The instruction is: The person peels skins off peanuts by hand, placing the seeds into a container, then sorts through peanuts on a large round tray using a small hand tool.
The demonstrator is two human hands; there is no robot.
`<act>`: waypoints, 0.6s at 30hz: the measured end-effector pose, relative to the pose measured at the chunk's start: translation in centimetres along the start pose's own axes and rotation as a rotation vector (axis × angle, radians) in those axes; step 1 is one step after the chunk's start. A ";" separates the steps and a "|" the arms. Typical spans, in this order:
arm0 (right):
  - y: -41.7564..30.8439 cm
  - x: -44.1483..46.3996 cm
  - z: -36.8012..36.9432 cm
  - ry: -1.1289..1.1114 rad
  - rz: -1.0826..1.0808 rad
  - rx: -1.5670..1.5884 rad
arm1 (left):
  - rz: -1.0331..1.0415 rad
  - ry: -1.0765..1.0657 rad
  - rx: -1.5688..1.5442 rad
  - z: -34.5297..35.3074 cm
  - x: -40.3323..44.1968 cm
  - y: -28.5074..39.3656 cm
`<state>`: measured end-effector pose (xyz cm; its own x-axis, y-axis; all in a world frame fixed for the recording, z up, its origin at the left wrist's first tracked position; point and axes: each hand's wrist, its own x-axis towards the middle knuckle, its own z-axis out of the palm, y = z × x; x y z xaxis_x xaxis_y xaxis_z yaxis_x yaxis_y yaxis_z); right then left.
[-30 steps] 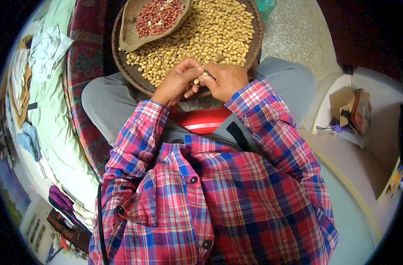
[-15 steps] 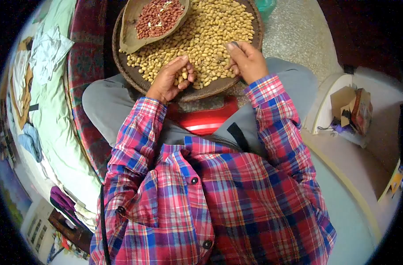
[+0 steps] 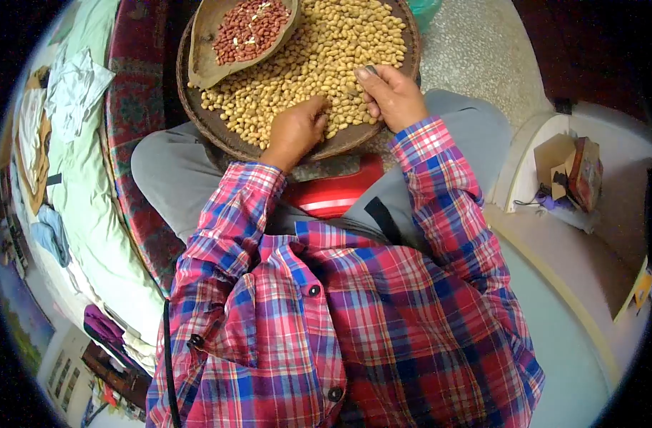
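Note:
A round woven tray [image 3: 190, 96] rests across my lap, spread with unshelled peanuts [image 3: 347, 36]. On its far left side leans a brown, shallow bowl [image 3: 201, 60] of red shelled peanuts [image 3: 251, 28] with a few pale bits. My left hand [image 3: 297, 132] is curled at the tray's near edge, back upward, fingertips turned in toward the right hand; the palm and the peanuts in it are hidden. To its right, my right hand [image 3: 393, 96] is closed over the unshelled peanuts, pinching a small dark flat piece [image 3: 371, 70] between thumb and forefinger.
Beneath the tray, between my legs, is a red seat or stool [image 3: 333, 196]. A green plastic bag [image 3: 424, 13] touches the tray's far right. On the left runs a bed with a pale green sheet [image 3: 90, 178] and clothes; at right stands a white curved shelf [image 3: 526, 164] with a box.
My left hand has moved right, closer to the right hand, and turned palm down; peanuts showed in its fingers before. My right hand has shifted slightly left, still pinching the dark piece.

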<state>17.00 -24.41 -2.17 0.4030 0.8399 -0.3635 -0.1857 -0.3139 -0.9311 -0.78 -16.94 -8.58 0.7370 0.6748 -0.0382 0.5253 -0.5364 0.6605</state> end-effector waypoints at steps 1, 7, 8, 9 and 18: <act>0.0 0.0 0.1 0.002 0.000 -0.003 | -0.001 0.000 0.000 -0.1 0.1 0.1; 0.2 0.0 0.2 0.014 0.005 0.007 | 0.020 -0.097 0.100 -0.7 0.5 0.5; 0.2 0.1 0.1 0.014 0.005 0.006 | -0.002 -0.075 0.129 -0.8 0.4 0.6; 0.2 0.1 -0.1 0.010 -0.008 -0.034 | -0.024 -0.054 0.158 -1.0 0.3 0.7; 0.1 0.3 -0.1 -0.002 -0.025 -0.057 | -0.006 -0.065 0.137 -1.9 0.1 1.5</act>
<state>17.15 -24.28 -2.39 0.4049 0.8489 -0.3396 -0.1236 -0.3172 -0.9403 -0.74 -16.66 -6.16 0.7574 0.6463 -0.0936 0.5797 -0.5995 0.5519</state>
